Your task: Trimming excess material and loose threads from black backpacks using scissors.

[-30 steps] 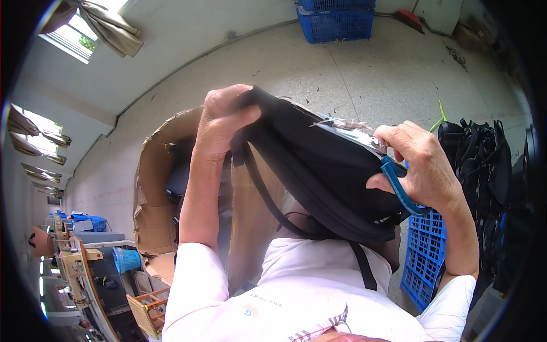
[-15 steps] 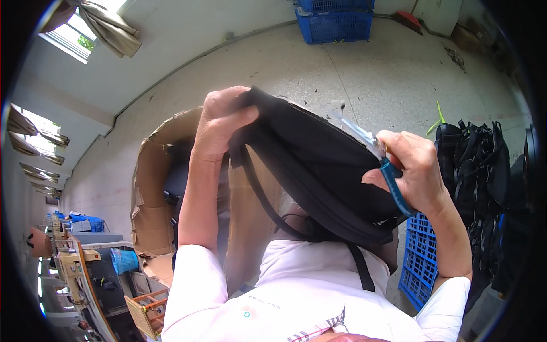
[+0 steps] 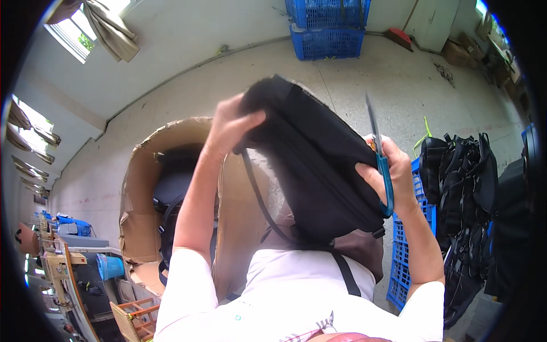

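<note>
A black fabric bag [image 3: 319, 165] is held up in front of my chest, tilted, with a strap [image 3: 259, 191] hanging in a loop at its left side. My left hand [image 3: 231, 125] is closed on the bag's upper left end, thumb across the fabric. My right hand [image 3: 396, 171] holds scissors with teal handles [image 3: 386, 185], the blade pointing up and away from me. The right thumb presses against the bag's right end at the same time. The right fingers behind the bag are partly hidden.
An open cardboard box [image 3: 139, 199] with black bags [image 3: 174, 185] inside stands at my left. Several black bags [image 3: 456, 176] are piled at my right beside a blue plastic crate [image 3: 401, 256]. Stacked blue crates [image 3: 327, 43] stand by the far wall. A wicker-seated chair [image 3: 134, 319] is at lower left.
The bag has turned, so more of its broad black side faces me. The right hand has moved left and down against the bag, and the scissors' blade now points more steeply upward.
</note>
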### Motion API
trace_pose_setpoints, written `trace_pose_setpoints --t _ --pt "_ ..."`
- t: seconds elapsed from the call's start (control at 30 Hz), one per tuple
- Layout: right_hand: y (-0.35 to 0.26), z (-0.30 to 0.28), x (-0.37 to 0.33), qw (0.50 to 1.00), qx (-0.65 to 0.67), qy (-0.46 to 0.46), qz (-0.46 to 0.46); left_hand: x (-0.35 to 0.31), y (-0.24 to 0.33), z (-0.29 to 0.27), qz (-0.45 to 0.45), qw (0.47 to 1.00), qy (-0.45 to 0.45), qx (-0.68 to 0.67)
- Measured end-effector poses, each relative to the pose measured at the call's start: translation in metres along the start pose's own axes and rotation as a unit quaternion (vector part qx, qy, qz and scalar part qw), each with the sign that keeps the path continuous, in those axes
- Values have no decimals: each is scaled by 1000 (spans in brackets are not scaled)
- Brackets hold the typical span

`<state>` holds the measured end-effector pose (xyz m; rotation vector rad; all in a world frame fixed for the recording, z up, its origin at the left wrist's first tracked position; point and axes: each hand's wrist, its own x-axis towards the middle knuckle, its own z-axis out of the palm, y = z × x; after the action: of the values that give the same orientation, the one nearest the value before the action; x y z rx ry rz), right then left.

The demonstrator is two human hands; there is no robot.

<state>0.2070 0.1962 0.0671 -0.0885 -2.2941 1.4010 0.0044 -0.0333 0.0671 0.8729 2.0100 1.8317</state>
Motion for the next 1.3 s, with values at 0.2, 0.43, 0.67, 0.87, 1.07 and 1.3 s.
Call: trace_pose_setpoints --t 0.2,0.43,0.67,0.87,1.07,1.3 --pt "-34 18 -32 992 52 98 -58 33 97 6 99 995 -21 23" --pt "-10 -1 -56 995 -85 42 -21 28 59 40 47 985 -145 80" --pt "-6 -22 -39 990 -134 26 14 26 51 46 27 982 -173 76" --pt "-5 -16 -35 988 -155 18 -12 20 57 47 29 983 -156 92" --pt "-10 -14 -34 986 -163 33 -14 21 52 46 21 985 -146 90" --pt "-14 -21 -29 985 -171 13 4 17 53 48 31 987 -136 82"
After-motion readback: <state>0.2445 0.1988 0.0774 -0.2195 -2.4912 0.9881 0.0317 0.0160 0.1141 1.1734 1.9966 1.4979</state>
